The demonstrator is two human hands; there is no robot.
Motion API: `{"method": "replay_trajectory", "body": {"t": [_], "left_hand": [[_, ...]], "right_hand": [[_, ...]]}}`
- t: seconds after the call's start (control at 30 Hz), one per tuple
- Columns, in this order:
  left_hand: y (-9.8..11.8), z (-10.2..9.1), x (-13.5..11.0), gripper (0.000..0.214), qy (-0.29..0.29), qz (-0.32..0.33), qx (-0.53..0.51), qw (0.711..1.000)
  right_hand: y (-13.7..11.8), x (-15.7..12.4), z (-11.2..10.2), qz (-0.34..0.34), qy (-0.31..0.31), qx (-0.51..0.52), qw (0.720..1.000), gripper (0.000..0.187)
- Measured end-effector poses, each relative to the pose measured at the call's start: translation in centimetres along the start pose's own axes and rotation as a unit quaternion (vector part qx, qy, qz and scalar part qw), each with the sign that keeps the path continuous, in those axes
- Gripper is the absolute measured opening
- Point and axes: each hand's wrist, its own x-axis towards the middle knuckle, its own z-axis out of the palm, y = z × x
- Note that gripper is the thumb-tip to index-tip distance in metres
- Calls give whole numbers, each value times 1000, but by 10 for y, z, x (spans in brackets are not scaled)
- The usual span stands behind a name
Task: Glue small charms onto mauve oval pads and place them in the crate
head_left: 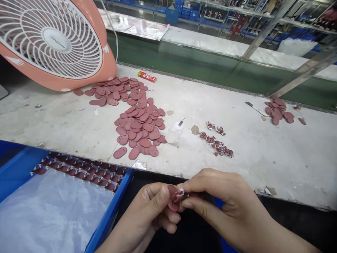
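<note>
At 10 o'clock in the view, a salmon-coloured fan [57, 40] with a white grille fills the corner above a pale tabletop [252, 144]. At 8 o'clock, a blue bin [122, 186] holds rows of red-brown pieces with small dark parts [79, 172] beside a translucent plastic sheet [55, 214]. A heap of red-brown ovals [142, 123] spreads at 9 o'clock, its upper end trailing toward the fan; a red packet [146, 76] lies at 11 o'clock. Just left of 6 o'clock, a worker's left hand [149, 211] grips a red-brown oval [171, 191], thumb and fingers clamped on it, in front of the tabletop's near edge. A small dark-and-white figure [181, 194] lies against the oval, partly hidden by the fingertips. Near the centre, a translucent bottle [175, 131] with a dark, thin tip sits right of the heap. Between 4 and 5 o'clock, the right hand [223, 195] pinches the figure, its thumb and forefinger clamped on the far side from the left thumb. At 3 o'clock, more small figures [216, 142] lie clustered; farther out, a smaller pile of ovals [277, 111] rests near a metal post [300, 75].
</note>
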Motion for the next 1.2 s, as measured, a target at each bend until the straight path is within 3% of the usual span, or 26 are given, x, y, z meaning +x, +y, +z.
{"method": "replay_trajectory", "body": {"t": [0.2, 0.67, 0.87, 1.2], "left_hand": [[-6, -6, 4, 37, -20, 6, -5, 1000], [-2, 1, -2, 36, 8, 13, -12, 1000], [-8, -1, 0, 35, 23, 5, -40, 999], [-17, -6, 1, 31, 35, 11, -83, 996]], "right_hand": [[1, 1, 2, -12, -3, -22, 1000, 28], [0, 2, -1, -14, -33, -28, 999, 25], [-1, 2, 1, -41, -45, -71, 996, 14], [2, 1, 8, -65, -50, -108, 991, 14]]}}
